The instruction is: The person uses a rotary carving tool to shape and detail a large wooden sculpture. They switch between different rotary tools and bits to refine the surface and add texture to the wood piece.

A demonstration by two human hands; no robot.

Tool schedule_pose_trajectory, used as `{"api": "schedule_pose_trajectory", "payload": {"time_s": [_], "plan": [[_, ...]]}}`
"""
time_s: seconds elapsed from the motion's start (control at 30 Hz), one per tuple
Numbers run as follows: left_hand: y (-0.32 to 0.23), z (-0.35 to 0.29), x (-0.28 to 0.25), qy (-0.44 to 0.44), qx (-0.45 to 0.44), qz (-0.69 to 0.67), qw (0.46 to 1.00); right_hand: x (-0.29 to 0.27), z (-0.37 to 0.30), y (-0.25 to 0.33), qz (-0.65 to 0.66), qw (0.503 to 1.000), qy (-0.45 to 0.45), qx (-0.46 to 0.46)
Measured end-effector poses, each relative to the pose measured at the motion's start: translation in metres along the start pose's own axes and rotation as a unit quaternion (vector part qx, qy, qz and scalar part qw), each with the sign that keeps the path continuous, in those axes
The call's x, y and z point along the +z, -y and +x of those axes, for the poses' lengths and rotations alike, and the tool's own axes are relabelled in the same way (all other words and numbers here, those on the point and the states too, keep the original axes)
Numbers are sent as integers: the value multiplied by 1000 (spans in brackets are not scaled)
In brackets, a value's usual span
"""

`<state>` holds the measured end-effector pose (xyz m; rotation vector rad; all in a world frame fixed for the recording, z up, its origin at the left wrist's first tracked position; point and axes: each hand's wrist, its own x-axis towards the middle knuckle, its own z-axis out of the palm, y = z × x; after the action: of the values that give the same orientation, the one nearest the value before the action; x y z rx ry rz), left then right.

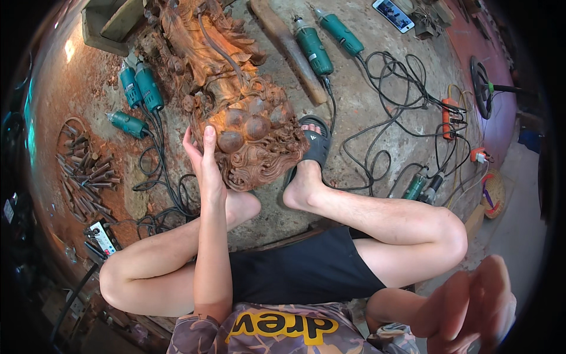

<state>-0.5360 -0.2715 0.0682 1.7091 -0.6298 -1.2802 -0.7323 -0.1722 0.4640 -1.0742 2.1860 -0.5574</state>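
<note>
A large reddish-brown wood carving (254, 127), with round knobs and curling relief, lies between my feet and stretches toward the far left. My left hand (204, 156) holds its near left edge, thumb up along the side; part of the fingers is hidden by the wood. Raised close at the lower right, my right hand (471, 307) looks large and soft-edged. Its fingers are partly bent and somewhat apart, and I see nothing in them. That hand is well away from the carving.
Green rotary power tools (313, 52) with tangled black cables (386, 112) lie on both sides. Several tool bits (88, 177) are heaped at the left, near a white power strip (103, 238). A wooden club (292, 50), phone (394, 15) and orange socket strip (450, 118) lie beyond.
</note>
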Motion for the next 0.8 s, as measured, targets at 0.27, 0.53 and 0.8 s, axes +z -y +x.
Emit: {"api": "schedule_pose_trajectory", "payload": {"time_s": [0.27,0.53,0.8], "plan": [[7,5,-5,-32,11,34,999,-1,53,-133,551,716,59,-425],[12,12,-5,-17,15,-23,999,-44,108,-327,234,942,-225,-79],[3,12,-19,57,4,0,998,119,133,-551,-166,917,-268,244]]}}
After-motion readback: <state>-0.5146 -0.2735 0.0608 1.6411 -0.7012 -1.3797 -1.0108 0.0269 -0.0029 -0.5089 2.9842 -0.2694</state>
